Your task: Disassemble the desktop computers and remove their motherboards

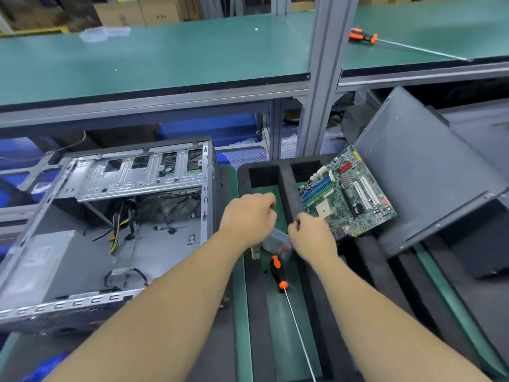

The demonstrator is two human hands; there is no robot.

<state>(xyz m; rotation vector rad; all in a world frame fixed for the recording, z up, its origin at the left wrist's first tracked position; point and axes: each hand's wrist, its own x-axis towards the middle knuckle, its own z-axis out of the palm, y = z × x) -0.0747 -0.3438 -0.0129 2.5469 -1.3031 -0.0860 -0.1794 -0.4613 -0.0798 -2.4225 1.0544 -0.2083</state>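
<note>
Opened computer case is laid on its side at 9 o'clock. Foam tray is set at centre, just right of the case. Motherboard is tilted over the tray's 2 o'clock corner, its far edge propped on the side panel at 3 o'clock. Screwdriver is laid in the tray toward 6 o'clock. A raised shelf is placed behind at 12 o'clock, second screwdriver on it at 1 o'clock.

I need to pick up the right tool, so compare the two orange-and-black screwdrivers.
The near orange-and-black screwdriver lies in the black foam tray just below the hands; the far orange-and-black screwdriver lies on the raised green shelf. The near one's shaft points toward the camera; the far one's points right. Both lie flat and unheld, with long thin shafts.
</note>
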